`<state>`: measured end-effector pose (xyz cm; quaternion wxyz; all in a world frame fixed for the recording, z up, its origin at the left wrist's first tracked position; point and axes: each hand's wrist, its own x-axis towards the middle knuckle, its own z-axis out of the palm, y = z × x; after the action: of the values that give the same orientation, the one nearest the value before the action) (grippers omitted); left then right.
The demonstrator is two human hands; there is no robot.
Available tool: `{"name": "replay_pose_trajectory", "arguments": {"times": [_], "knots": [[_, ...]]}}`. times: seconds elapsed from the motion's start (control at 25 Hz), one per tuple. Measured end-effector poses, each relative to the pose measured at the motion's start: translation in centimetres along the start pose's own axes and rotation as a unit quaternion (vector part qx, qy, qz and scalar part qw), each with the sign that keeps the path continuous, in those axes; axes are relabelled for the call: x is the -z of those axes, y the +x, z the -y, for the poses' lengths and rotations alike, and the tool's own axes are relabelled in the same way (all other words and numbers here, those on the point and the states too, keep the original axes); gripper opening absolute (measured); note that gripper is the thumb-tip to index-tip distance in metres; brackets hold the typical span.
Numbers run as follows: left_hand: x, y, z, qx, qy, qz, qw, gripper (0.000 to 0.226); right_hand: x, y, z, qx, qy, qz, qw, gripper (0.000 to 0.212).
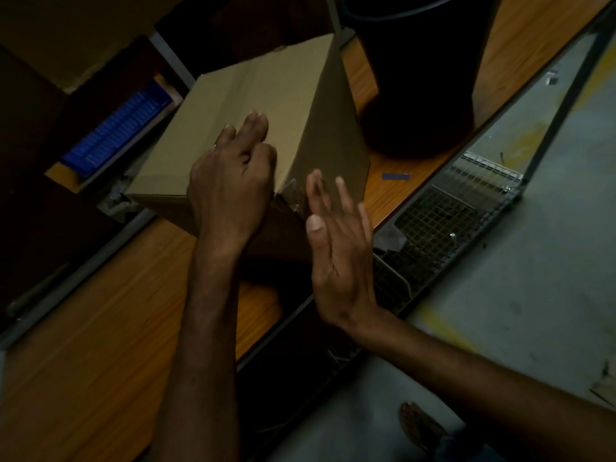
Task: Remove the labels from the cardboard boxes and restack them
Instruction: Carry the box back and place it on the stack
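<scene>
The cardboard box (253, 95) sits on the wooden table (83, 328), clear tape (293, 191) crinkled at its near corner. The left hand (230, 175) rests on the box's top, likely steadying it. Whether its curled forefinger and thumb pinch anything is lost in the dimness. The right hand (336, 235), fingers straight and released, waits beside that corner, probably to peel.

Plain brown cardboard box (253, 105) — on table edge

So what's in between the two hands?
The near corner of the box, with a crinkly bit of clear tape on it, lies between the left hand and the right hand, seen in the head view.
</scene>
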<state>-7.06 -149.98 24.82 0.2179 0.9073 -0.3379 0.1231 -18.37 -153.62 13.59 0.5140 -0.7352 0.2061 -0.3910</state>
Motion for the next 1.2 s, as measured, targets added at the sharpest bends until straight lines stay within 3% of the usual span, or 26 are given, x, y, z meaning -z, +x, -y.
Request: {"name": "replay_pose_trajectory", "arguments": {"times": [0.12,0.28,0.4,0.52,0.68,0.84,1.0,1.2], "knots": [[-0.2,0.2,-0.3,0.003,-0.003,-0.006,1.0,0.048,0.2,0.7,-0.2,-0.048,0.007,-0.016,0.999,0.052],[-0.3,0.2,0.3,-0.007,0.013,-0.005,1.0,0.048,-0.1,-2.0,0.0,0.008,-0.01,-0.012,1.0,0.052],[-0.4,0.4,0.1,-0.008,0.02,-0.007,1.0,0.048,-0.8,-1.7,-0.4,-0.055,0.009,-0.021,0.998,0.052],[0.0,-0.1,-0.2,0.006,-0.001,-0.013,1.0,0.05,-1.3,-3.8,-0.5,-0.053,0.008,-0.008,0.999,0.053],[-0.1,0.1,-0.4,0.013,-0.027,-0.016,0.999,0.054,-1.3,0.3,-0.6,-0.122,0.034,-0.043,0.991,0.053],[0.1,-0.1,-0.3,0.003,-0.017,-0.011,1.0,0.049,-0.9,-1.8,0.2,-0.054,0.032,-0.006,0.998,0.053],[-0.1,0.1,-0.2,0.015,-0.028,-0.01,0.999,0.049,-1.1,1.7,0.9,-0.08,0.074,-0.042,0.993,0.054],[-0.1,0.2,-0.1,0.007,-0.022,-0.013,1.0,0.047,-0.8,1.3,0.8,-0.03,0.038,-0.031,0.998,0.052]]}}
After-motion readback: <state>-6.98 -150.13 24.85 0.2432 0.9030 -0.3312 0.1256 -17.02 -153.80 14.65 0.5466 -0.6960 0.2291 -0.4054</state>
